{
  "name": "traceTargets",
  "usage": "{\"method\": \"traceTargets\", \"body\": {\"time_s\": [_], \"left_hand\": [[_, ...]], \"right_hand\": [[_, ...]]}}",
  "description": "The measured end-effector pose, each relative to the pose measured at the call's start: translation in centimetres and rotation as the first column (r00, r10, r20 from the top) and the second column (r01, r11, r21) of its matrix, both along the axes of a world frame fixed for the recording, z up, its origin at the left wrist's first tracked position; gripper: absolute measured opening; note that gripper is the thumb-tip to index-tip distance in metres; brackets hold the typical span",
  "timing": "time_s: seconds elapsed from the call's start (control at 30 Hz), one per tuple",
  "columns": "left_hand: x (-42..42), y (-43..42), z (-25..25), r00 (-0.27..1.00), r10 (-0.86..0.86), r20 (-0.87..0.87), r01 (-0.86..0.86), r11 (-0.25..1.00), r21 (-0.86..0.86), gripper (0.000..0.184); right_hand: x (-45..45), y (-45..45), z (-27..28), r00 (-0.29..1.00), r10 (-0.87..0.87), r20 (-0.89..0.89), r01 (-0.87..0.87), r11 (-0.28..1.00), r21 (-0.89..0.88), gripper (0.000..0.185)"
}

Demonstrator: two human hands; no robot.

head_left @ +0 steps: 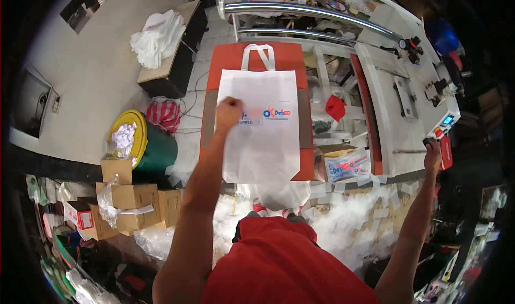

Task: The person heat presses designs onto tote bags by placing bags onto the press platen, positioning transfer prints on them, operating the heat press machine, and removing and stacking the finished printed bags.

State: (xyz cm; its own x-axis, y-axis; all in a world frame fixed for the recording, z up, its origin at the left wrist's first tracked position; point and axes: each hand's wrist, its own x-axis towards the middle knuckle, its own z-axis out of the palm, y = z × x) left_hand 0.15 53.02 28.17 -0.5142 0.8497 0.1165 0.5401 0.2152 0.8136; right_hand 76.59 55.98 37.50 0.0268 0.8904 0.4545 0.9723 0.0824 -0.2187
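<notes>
A white tote bag point(260, 154) lies flat on a red-orange press bed point(214, 62), its handles pointing away from me. My left hand point(229, 112) is closed above the bag's left side, pinching the edge of what looks like a thin clear print film point(252, 119). That film is blurred over blue lettering. To its right, a red and blue printed logo point(277, 113) shows on the bag. Far to the right, my right hand point(432, 155) is closed around a dark handle point(427, 142) at the front of the heat press head point(402, 111).
White bags point(160, 36) are piled on a side table at the back left. A green bin point(161, 148) with a yellow rim holds paper scraps, and cardboard boxes point(134, 202) stand nearby. Metal rails point(316, 10) cross the back. Film scraps point(343, 223) litter the floor.
</notes>
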Motion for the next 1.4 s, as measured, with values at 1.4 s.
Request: {"method": "traceTargets", "body": {"time_s": [1.4], "left_hand": [[9.3,-38.5,-19.7,0.846,-0.202,0.494,0.521,0.512,-0.683,0.031]], "right_hand": [[-26.5,-15.0,-24.0,0.752,-0.282,-0.596,-0.250,0.714,-0.654,0.068]]}}
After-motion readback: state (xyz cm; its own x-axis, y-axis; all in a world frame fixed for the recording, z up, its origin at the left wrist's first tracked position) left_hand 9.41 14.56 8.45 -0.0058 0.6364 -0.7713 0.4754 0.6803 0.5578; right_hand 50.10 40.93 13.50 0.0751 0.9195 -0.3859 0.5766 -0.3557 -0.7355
